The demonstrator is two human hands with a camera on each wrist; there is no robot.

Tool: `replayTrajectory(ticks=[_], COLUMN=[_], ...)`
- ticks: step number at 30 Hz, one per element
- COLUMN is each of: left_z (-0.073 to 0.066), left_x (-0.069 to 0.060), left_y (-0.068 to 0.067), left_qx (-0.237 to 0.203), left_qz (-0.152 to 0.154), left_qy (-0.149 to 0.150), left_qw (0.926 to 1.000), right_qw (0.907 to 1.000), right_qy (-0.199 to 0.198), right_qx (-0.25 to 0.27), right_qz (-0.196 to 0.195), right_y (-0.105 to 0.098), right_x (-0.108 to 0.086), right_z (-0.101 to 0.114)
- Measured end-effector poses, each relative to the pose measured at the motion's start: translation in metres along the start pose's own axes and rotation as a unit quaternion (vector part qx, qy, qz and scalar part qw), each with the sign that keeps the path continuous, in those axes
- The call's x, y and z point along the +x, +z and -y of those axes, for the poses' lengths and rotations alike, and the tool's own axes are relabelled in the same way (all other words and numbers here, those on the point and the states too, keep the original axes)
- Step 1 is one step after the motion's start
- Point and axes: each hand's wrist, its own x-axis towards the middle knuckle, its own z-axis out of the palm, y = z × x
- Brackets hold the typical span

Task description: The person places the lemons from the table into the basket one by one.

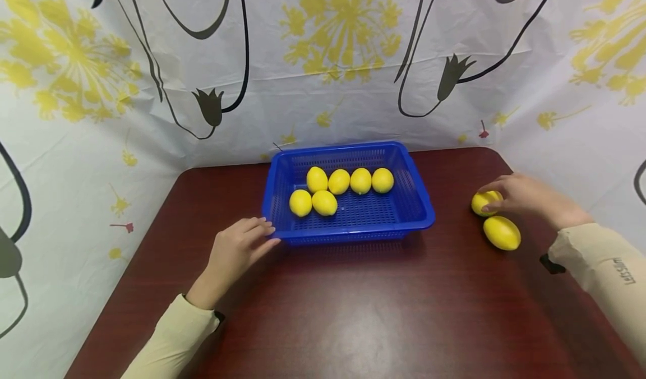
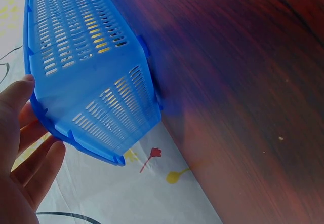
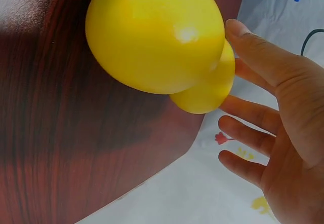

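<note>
A blue plastic basket (image 1: 348,232) stands on the dark wooden table with several yellow lemons (image 1: 325,203) inside. At its front left corner my left hand (image 1: 239,247) holds the rim, thumb on the near side and fingers at the left. The left wrist view shows the basket's slotted outer wall (image 2: 81,87) beside that hand (image 2: 25,153). Over on the right, my right hand (image 1: 520,198) has its thumb and fingers around a lemon (image 1: 479,205) on the table. Nearer to me, a second lemon (image 1: 502,233) lies against it, partly covering the held lemon (image 3: 202,95) in the right wrist view.
The reddish-brown table (image 1: 353,312) extends in front of the basket and to both sides. A white cloth (image 1: 343,110) with yellow and grey flower prints hangs behind the table and along its sides. Dark bands (image 1: 552,264) show at both wrists.
</note>
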Motion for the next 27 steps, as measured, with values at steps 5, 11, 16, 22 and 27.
replayTrajectory(ticks=[5, 11, 16, 22, 27], left_z=[-0.001, -0.001, -0.001, -0.001, -0.003], left_x=[0.001, 0.002, 0.002, 0.002, 0.003], left_y=[-0.001, -0.002, -0.002, -0.002, -0.003], left_qx=[0.005, 0.01, 0.01, 0.011, 0.011], left_qz=[0.005, 0.01, 0.013, 0.019, 0.012], left_qy=[-0.002, -0.003, -0.002, -0.005, -0.002], left_qw=[1.0, 0.9999, 0.9999, 0.9997, 0.9999], right_qw=[0.9999, 0.9998, 0.9995, 0.999, 0.9985], right_qy=[0.007, 0.01, 0.028, 0.042, 0.05], right_qx=[0.004, 0.012, 0.009, 0.016, 0.022], right_qz=[0.01, 0.015, 0.015, 0.005, 0.001], right_y=[0.005, 0.009, 0.012, 0.015, 0.016], right_x=[0.002, 0.005, 0.006, 0.005, 0.005], right_z=[-0.004, -0.003, -0.004, -0.002, 0.003])
